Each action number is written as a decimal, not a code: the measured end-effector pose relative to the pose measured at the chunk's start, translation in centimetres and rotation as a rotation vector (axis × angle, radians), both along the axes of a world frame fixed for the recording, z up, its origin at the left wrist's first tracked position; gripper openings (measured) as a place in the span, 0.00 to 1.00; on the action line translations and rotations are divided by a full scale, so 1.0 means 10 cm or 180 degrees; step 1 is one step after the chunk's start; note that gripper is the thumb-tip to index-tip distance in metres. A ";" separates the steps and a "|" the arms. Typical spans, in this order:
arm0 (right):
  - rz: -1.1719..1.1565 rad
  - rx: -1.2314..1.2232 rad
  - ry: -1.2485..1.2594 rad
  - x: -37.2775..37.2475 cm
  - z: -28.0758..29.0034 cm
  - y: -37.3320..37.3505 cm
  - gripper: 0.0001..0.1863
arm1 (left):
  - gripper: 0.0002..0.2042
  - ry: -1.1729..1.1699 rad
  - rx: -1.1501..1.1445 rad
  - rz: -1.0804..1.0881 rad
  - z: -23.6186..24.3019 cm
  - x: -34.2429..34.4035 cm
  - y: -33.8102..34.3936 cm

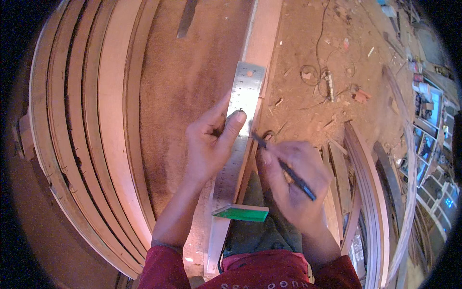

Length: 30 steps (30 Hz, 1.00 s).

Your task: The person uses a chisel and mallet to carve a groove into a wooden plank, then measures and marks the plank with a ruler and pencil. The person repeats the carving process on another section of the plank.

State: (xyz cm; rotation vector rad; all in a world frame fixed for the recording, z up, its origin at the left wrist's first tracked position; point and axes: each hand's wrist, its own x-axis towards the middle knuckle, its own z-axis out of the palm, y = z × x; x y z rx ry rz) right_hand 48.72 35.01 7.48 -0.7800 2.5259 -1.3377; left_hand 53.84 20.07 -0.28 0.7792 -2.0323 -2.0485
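A long wooden board runs up the middle, away from my body. Flat along it lies a try square with a wide silver blade and a green stock at the near end. My left hand presses its thumb on the blade, its fingers curled at the board's left edge and partly hidden. A dark pencil is pinched in my right hand, which is slightly blurred. Its tip meets the board's right edge, beside the blade.
Several long wooden planks lie side by side on the left. A dark flat strip rests near the top. Sawdust, scraps and a thin cable cover the ground at right. More stacked lengths of wood lie at the lower right.
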 end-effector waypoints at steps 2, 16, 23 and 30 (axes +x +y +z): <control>-0.0052 -0.0097 -0.0076 -0.18 0.00 -0.04 0.06 | 0.22 -0.0025 0.0004 -0.0029 0.05 -0.02 -0.01; 0.0128 0.0161 -0.0074 0.10 0.17 0.27 0.08 | 0.20 -0.0300 0.0024 -0.0070 0.13 -0.03 -0.03; -0.1527 0.0078 -0.1404 -0.33 0.11 0.43 0.16 | 0.19 -0.0441 0.0097 0.0682 0.24 0.71 -0.48; 0.0055 0.0990 -0.0927 -0.81 -0.20 -0.39 0.16 | 0.19 -0.0781 -0.0706 0.1183 0.70 1.42 -0.62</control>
